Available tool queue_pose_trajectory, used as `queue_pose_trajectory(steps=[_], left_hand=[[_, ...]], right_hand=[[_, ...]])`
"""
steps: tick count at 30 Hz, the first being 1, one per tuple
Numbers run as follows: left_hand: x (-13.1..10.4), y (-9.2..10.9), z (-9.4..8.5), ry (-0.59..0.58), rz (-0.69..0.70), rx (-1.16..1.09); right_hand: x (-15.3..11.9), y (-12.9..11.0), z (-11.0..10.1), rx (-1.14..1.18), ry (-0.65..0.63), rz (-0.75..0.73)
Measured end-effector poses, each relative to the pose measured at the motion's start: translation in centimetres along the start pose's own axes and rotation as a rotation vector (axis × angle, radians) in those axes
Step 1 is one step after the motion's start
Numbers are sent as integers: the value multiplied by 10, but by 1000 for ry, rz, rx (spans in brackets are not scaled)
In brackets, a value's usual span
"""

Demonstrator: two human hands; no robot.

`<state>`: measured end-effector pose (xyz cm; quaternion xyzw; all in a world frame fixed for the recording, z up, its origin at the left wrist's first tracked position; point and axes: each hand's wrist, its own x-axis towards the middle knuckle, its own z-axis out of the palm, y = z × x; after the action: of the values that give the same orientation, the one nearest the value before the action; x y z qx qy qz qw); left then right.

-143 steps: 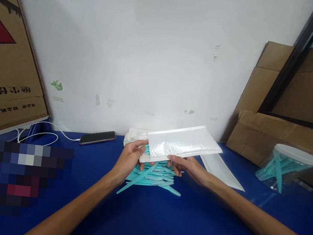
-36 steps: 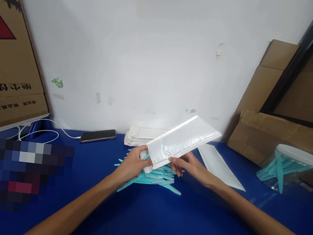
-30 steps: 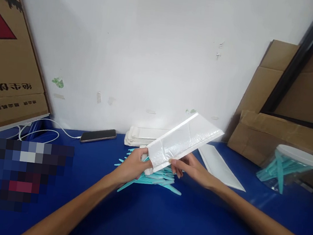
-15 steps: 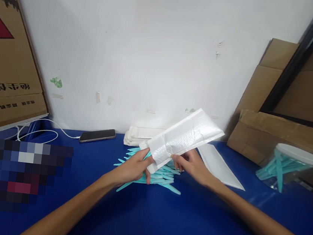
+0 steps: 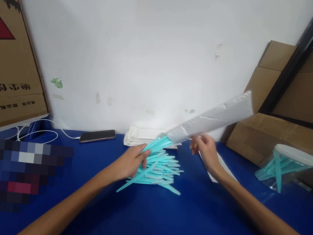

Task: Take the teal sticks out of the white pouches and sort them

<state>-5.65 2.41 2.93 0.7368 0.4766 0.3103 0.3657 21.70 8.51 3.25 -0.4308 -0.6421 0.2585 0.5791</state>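
Observation:
My left hand (image 5: 136,158) is closed around a bundle of teal plastic sticks (image 5: 157,144). The bundle's far end goes into the mouth of a white padded envelope (image 5: 213,118), which slants up to the right. At the envelope's lower edge, the curled fingers of my right hand (image 5: 206,149) pinch it. Beneath my left hand lies a loose pile of more teal sticks (image 5: 158,174). Partly hidden behind my right wrist, another white envelope (image 5: 224,166) rests flat.
Flat white packets (image 5: 140,134) are stacked by the wall. A phone (image 5: 98,136) with a white cable lies on the blue table (image 5: 133,220). To the right stands a clear tub (image 5: 288,168) of teal sticks before cardboard (image 5: 278,142). A large carton (image 5: 13,59) is at left.
The padded envelope has shifted up and right, away from my left hand, and its side has turned. More of the teal bundle now shows at its mouth. My right hand moved right and up.

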Motion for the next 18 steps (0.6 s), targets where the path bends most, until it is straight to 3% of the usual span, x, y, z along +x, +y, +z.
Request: queue_pose_trajectory(steps=[5,8,14,18], left_hand=[[1,-6,-6,104,98,326],[1,-9,-7,117,73,496],[-1,-2,-6,83,-5,911],[-1,-1,-5,65,3,1050]], right_hand=[[18,13,-16,92,171,16],[25,24,-23,165,212,62],[30,41,-27,281,154,171],[29,41,-26,335,107,202]])
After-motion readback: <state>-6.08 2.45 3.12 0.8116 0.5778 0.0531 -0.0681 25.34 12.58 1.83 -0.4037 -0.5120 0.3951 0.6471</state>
